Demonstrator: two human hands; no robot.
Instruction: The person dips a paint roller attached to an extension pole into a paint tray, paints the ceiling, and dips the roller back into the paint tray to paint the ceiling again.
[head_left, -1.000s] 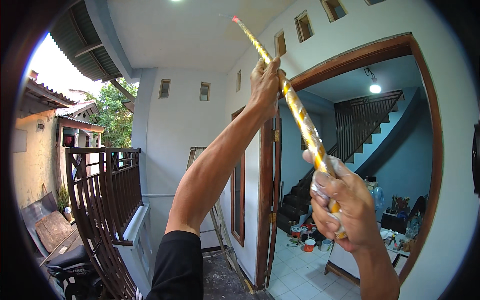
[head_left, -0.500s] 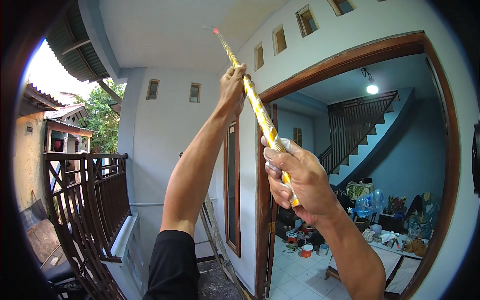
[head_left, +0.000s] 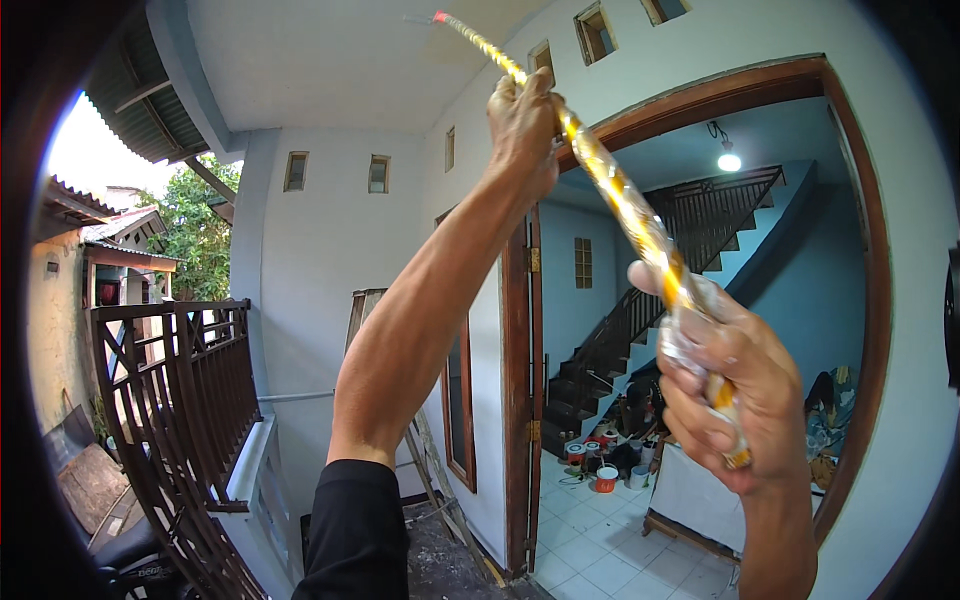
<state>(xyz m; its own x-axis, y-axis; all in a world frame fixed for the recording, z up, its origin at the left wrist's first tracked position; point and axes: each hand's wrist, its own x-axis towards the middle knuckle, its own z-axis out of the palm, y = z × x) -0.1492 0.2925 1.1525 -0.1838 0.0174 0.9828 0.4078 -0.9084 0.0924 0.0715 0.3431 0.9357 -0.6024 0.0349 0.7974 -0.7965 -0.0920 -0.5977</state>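
Both my hands grip a long pole [head_left: 625,200] with a shiny yellow and silvery-white pattern. It slants up and to the left toward the white ceiling [head_left: 330,70]. My left hand [head_left: 525,125] is closed round its upper part, with the arm stretched high. Lower down and to the right, my right hand [head_left: 735,375] wraps round it near its bottom end; whitish smears cover those fingers. At the far end sits a red piece [head_left: 440,18] with a thin wire-like part beyond it. What that thin part carries, if anything, is too faint to make out.
A wooden door frame [head_left: 700,105] opens right onto a tiled room with stairs [head_left: 690,270] and several paint buckets [head_left: 606,478]. A wooden ladder [head_left: 440,500] leans by the wall behind my left arm. Dark metal railing [head_left: 180,400] stands at left.
Both hands have shifted right with the pole, the left one also rising and the right one dropping lower. The pole now leans more to the left, and the view has turned slightly.
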